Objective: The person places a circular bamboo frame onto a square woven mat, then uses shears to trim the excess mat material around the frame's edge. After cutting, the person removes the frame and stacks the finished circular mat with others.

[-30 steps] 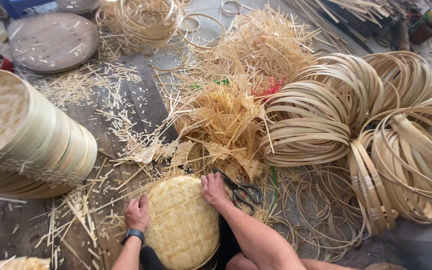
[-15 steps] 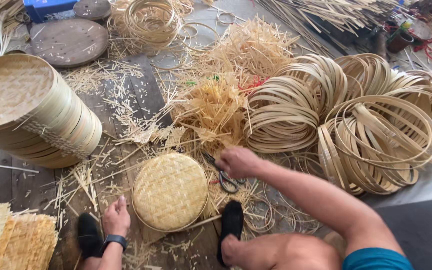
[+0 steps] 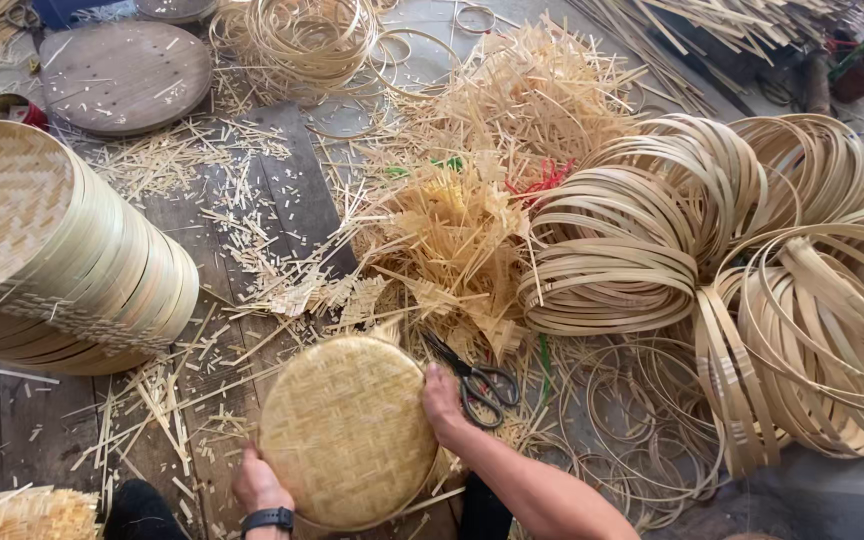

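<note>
We see a round woven bamboo tray low in the middle of the view, over the littered wooden floor. The right hand grips its right rim, fingers curled on the edge; the left hand holds the lower left rim, though its fingers seem partly hidden. Black scissors lie just beside the right hand. A stack of finished trays lies to the left, bamboo hoops to the right.

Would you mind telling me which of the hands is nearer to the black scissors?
Right. The right hand grips the woven tray's right edge, just left of the black scissors. The left hand is at the tray's lower left edge, far side.
</note>
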